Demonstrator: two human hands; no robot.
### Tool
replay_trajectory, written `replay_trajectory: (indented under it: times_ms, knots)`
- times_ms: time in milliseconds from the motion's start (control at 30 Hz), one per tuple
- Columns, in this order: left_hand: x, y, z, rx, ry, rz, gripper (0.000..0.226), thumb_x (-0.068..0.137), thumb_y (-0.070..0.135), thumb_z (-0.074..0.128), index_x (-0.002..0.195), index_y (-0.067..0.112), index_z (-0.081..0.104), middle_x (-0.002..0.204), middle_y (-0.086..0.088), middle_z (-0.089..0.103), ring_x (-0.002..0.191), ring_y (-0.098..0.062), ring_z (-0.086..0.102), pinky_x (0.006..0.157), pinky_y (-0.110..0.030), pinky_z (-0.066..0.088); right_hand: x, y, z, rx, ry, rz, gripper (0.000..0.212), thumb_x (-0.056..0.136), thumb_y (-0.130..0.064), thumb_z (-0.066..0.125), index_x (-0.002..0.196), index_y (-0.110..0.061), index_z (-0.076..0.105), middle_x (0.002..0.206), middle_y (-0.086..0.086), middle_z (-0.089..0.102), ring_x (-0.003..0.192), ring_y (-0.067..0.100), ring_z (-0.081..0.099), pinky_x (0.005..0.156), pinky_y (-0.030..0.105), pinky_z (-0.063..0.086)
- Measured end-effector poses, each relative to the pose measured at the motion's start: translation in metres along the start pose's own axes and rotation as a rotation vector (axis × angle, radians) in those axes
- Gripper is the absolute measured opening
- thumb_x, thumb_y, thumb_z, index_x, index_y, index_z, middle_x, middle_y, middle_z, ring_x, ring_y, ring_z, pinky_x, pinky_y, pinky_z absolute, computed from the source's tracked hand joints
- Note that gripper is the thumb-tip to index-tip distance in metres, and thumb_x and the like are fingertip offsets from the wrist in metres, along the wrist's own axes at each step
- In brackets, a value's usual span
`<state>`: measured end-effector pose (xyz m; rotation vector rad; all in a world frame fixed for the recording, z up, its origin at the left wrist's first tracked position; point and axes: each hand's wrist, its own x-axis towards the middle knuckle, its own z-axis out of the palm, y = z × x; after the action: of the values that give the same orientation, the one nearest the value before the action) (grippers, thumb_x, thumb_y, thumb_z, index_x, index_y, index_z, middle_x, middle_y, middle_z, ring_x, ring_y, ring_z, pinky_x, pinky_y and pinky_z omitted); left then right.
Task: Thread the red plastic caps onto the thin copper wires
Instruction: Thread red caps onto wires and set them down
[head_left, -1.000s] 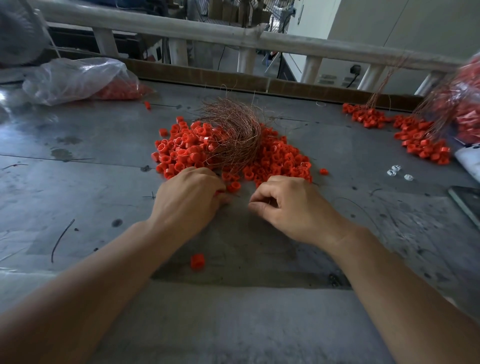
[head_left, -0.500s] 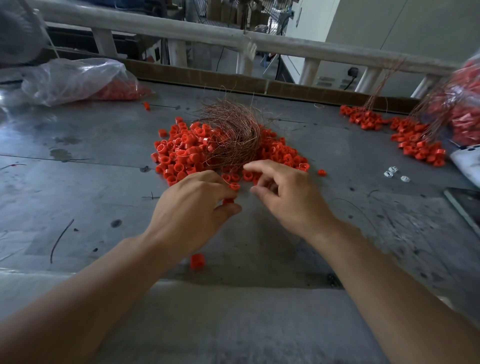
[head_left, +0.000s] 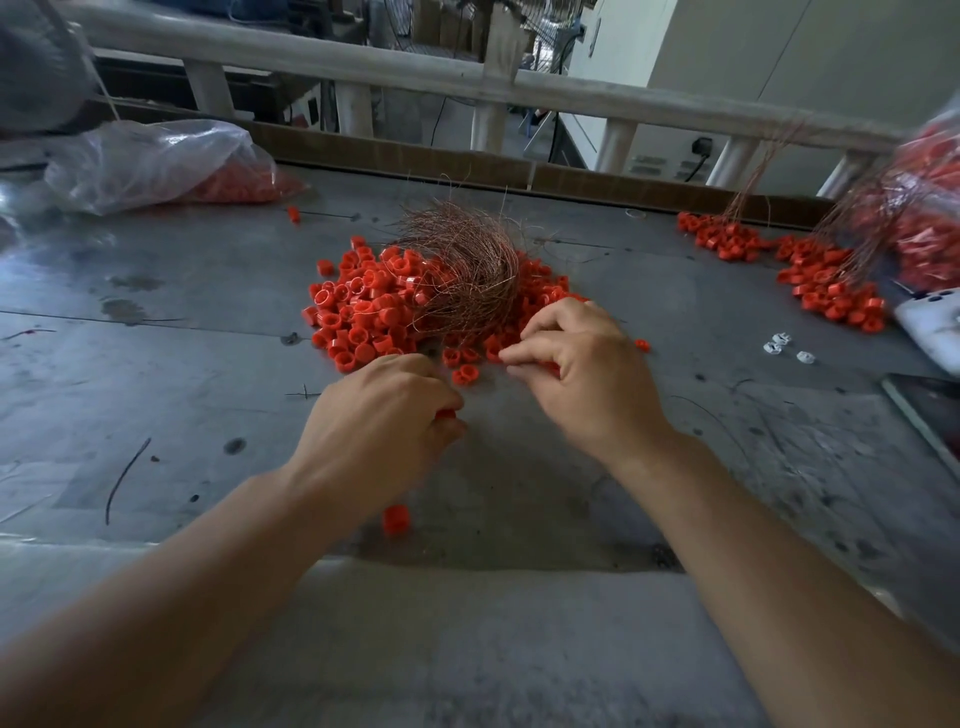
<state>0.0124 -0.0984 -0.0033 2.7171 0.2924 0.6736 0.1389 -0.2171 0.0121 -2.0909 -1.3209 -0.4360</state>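
A pile of red plastic caps (head_left: 363, 306) lies in the middle of the grey metal table (head_left: 182, 374), with a tangled bundle of thin copper wires (head_left: 465, 270) on top of it. My left hand (head_left: 379, 431) is just in front of the pile, fingers curled round a red cap (head_left: 445, 414) that peeks out between thumb and finger. My right hand (head_left: 582, 374) is at the pile's near right edge, its fingertips curled among the caps; whether it pinches a wire or a cap is hidden. One loose cap (head_left: 396, 519) lies under my left wrist.
A clear plastic bag of red caps (head_left: 156, 161) sits at the back left. Caps strung on copper wires (head_left: 826, 280) lie at the back right beside a bag of more (head_left: 930, 208). Small white bits (head_left: 784, 345) and a flat dark object (head_left: 930, 410) lie at right. A wooden rail (head_left: 415, 73) runs behind.
My right hand has moved forward from near the left hand to the right edge of the pile. My left hand has drawn back a little with a cap in its fingers.
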Motion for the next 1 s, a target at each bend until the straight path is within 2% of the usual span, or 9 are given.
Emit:
replay_trajectory:
  times_ms: [167, 233, 300, 367, 433, 500, 633, 767, 1000]
  knots:
    - [0.004, -0.010, 0.000, -0.060, 0.003, -0.041, 0.012, 0.075, 0.019, 0.074, 0.086, 0.017, 0.075, 0.077, 0.012, 0.051, 0.069, -0.005, 0.050, 0.064, -0.013, 0.034, -0.003, -0.001, -0.012, 0.069, 0.014, -0.146, 0.015, 0.073, -0.007, 0.067, 0.087, -0.006, 0.073, 0.076, 0.010, 0.067, 0.072, 0.018, 0.061, 0.097, 0.041, 0.038]
    - [0.006, -0.012, -0.004, -0.147, 0.063, -0.101, 0.012, 0.070, 0.020, 0.078, 0.082, 0.019, 0.075, 0.069, 0.018, 0.048, 0.062, 0.004, 0.046, 0.062, -0.003, 0.032, -0.004, -0.004, -0.016, 0.142, 0.037, -0.167, 0.018, 0.077, -0.005, 0.064, 0.093, -0.006, 0.072, 0.073, 0.011, 0.061, 0.068, 0.012, 0.055, 0.085, 0.029, 0.047]
    - [0.007, -0.012, -0.009, -0.343, 0.078, -0.182, 0.012, 0.066, 0.021, 0.078, 0.073, 0.029, 0.074, 0.060, 0.017, 0.057, 0.059, 0.007, 0.053, 0.061, 0.001, 0.036, -0.004, -0.007, -0.020, 0.189, 0.086, -0.180, 0.021, 0.080, -0.004, 0.062, 0.099, -0.006, 0.070, 0.073, 0.010, 0.057, 0.066, 0.006, 0.048, 0.066, 0.012, 0.044]
    - [0.009, -0.007, -0.016, -0.738, 0.008, -0.291, 0.016, 0.058, 0.021, 0.076, 0.066, 0.034, 0.073, 0.062, 0.012, 0.068, 0.057, 0.004, 0.060, 0.058, -0.006, 0.045, -0.005, -0.009, -0.024, 0.175, 0.116, -0.204, 0.022, 0.081, -0.003, 0.061, 0.101, -0.005, 0.068, 0.075, 0.010, 0.057, 0.069, 0.009, 0.048, 0.063, 0.012, 0.042]
    - [0.010, -0.003, -0.019, -1.090, -0.068, -0.365, 0.021, 0.048, 0.016, 0.073, 0.067, 0.026, 0.074, 0.067, 0.002, 0.071, 0.062, -0.006, 0.066, 0.059, -0.014, 0.051, -0.005, -0.011, -0.027, 0.168, 0.134, -0.217, 0.018, 0.081, -0.002, 0.061, 0.098, -0.003, 0.069, 0.079, 0.008, 0.058, 0.072, 0.009, 0.050, 0.065, 0.010, 0.041]
    - [0.010, -0.001, -0.020, -1.266, -0.118, -0.370, 0.024, 0.044, 0.013, 0.073, 0.067, 0.019, 0.074, 0.067, -0.003, 0.070, 0.065, -0.011, 0.068, 0.060, -0.017, 0.052, -0.005, -0.012, -0.029, 0.199, 0.137, -0.215, 0.011, 0.081, -0.002, 0.062, 0.090, -0.003, 0.069, 0.081, 0.003, 0.057, 0.075, 0.007, 0.051, 0.068, 0.007, 0.039]
    - [0.010, 0.001, -0.023, -1.426, -0.154, -0.320, 0.022, 0.045, 0.015, 0.076, 0.067, 0.018, 0.074, 0.068, -0.003, 0.070, 0.068, -0.012, 0.069, 0.059, -0.018, 0.053, -0.007, -0.016, -0.031, 0.293, 0.112, -0.147, 0.007, 0.081, -0.005, 0.060, 0.083, -0.005, 0.066, 0.080, -0.005, 0.053, 0.075, 0.006, 0.051, 0.067, 0.008, 0.039]
    - [0.009, -0.001, -0.025, -1.524, -0.185, -0.256, 0.035, 0.043, 0.019, 0.087, 0.076, 0.017, 0.074, 0.074, -0.004, 0.071, 0.071, -0.015, 0.070, 0.060, -0.020, 0.054, -0.008, -0.020, -0.032, 0.379, 0.093, -0.096, 0.007, 0.081, -0.014, 0.062, 0.077, -0.019, 0.060, 0.073, -0.009, 0.052, 0.067, 0.010, 0.051, 0.061, 0.013, 0.040]
    - [0.008, 0.004, -0.025, -1.511, -0.163, -0.277, 0.025, 0.051, 0.007, 0.069, 0.073, 0.018, 0.075, 0.073, -0.003, 0.071, 0.070, -0.014, 0.070, 0.059, -0.019, 0.053, -0.008, -0.020, -0.032, 0.406, 0.062, -0.065, 0.008, 0.081, -0.016, 0.060, 0.076, -0.021, 0.056, 0.073, -0.011, 0.052, 0.068, 0.002, 0.049, 0.061, 0.008, 0.035]
